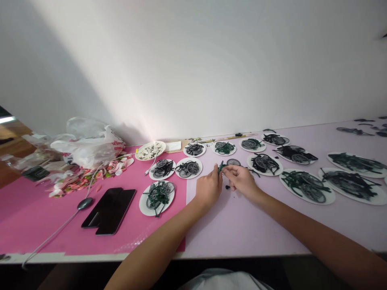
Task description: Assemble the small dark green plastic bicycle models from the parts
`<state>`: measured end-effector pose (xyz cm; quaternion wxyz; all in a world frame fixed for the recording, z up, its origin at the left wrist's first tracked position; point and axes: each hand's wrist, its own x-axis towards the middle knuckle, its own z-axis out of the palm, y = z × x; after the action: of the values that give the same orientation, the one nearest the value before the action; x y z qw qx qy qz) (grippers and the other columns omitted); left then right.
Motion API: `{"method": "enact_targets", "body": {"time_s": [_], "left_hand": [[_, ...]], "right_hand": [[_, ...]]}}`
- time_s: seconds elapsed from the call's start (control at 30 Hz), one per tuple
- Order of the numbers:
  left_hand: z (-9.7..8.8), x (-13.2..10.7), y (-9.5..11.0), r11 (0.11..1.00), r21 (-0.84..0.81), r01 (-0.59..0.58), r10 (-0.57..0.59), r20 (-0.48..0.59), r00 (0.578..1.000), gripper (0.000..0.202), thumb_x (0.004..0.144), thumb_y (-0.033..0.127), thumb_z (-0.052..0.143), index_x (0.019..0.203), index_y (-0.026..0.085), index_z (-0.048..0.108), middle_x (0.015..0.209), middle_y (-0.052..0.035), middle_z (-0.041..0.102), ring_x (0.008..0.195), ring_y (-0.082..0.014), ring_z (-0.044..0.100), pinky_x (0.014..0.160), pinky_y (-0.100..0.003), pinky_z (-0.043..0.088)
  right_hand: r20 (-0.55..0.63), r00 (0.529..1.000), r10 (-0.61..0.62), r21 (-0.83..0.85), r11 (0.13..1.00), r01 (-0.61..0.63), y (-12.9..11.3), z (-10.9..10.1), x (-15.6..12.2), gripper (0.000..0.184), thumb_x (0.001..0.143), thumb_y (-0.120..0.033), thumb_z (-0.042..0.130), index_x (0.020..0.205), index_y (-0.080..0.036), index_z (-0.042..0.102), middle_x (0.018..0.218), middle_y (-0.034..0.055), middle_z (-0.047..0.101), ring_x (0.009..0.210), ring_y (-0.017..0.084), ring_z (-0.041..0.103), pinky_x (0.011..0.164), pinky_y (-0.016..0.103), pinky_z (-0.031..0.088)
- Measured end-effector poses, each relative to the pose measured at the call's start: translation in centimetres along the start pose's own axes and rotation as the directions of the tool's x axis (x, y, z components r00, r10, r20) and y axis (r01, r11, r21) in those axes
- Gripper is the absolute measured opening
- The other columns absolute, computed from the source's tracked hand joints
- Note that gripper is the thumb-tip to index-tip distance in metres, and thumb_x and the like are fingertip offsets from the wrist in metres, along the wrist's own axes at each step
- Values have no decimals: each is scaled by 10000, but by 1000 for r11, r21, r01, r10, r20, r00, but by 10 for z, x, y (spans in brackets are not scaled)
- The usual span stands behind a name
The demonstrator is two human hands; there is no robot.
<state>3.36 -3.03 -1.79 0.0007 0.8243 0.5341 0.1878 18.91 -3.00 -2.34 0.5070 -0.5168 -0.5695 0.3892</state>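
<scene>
My left hand (209,186) and my right hand (241,179) meet above the lilac part of the table. Between their fingertips they pinch a small dark green plastic part (222,165); its full shape is partly hidden by the fingers. Just behind my right hand lies a grey spoked toy wheel (233,162). A small black piece (227,187) rests on the table below the hands. Closest to my left hand is a white plate (198,170) with black parts and spoked wheels. To the right of my right hand sits another plate of black parts (264,163).
More plates of green and black parts (306,186) spread across the right side. At left are a plate with green parts (157,198), dark phones or tablets (116,209), a cable with a grey puck (85,204), plastic bags (86,143) and pink petal-like pieces (81,177). A wall (193,68) stands behind.
</scene>
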Motion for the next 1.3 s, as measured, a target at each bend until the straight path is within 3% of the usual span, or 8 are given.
{"method": "enact_targets", "body": {"time_s": [0.1,0.2,0.33,0.5,0.73,0.93,1.17,1.3], "left_hand": [[2,0,-2,1000,8,-21,21,-31,999,502,1092,343,318,1521,108,431,1004,-146,784,840,-223,761,693,-270,518],[2,-1,-3,1000,2,-28,28,-65,997,497,1090,345,323,1516,119,442,966,-130,790,803,-214,759,681,-264,514],[1,-1,-4,999,-20,-42,40,-105,994,472,1083,347,343,1488,149,487,868,-93,788,756,-196,751,678,-247,511],[3,-2,-5,997,-32,-65,59,-152,987,457,1077,334,352,1456,149,527,849,-88,788,715,-190,743,655,-242,511],[8,-1,-9,996,-20,-88,84,-166,983,453,1072,333,360,1453,150,523,890,-100,795,739,-194,751,685,-252,535],[9,-1,-12,994,-25,-109,103,-170,980,441,1069,310,356,1449,158,521,958,-107,797,781,-189,756,715,-251,545],[9,-1,-13,992,-17,-124,119,-177,977,445,1067,305,359,1455,147,508,981,-112,796,770,-184,753,707,-252,544],[8,0,-13,992,-30,-119,113,-159,981,441,1064,295,378,1464,155,501,1015,-120,791,778,-182,752,721,-255,547]], "right_hand": [[33,999,42,62,997,-44,-2,-2,0,450,821,-622,676,875,-176,687,418,-68,491,330,133,471,394,258,416],[-34,989,-145,-76,987,142,-1,-3,-1,365,864,-544,657,872,-182,699,443,-67,478,367,126,466,434,257,426],[-88,842,-532,-424,785,451,5,-6,0,214,901,-378,627,862,-195,732,484,-52,485,441,116,459,526,255,421],[-53,748,-662,-581,629,516,10,-8,4,191,911,-329,615,861,-201,747,510,-32,548,462,117,492,552,250,418],[-119,864,-489,-369,830,418,8,-1,0,176,896,-354,624,860,-201,702,484,-69,447,437,117,442,502,251,411],[-80,975,-210,-104,974,201,1,1,-6,319,876,-514,665,873,-195,683,478,-72,465,371,131,497,432,263,442],[42,996,72,136,988,-78,-3,-2,1,462,777,-622,727,878,-173,684,414,-68,498,343,124,460,396,249,413],[50,997,53,124,991,-59,0,-3,3,455,786,-621,719,864,-174,695,416,-70,480,347,124,452,393,250,399]]}}
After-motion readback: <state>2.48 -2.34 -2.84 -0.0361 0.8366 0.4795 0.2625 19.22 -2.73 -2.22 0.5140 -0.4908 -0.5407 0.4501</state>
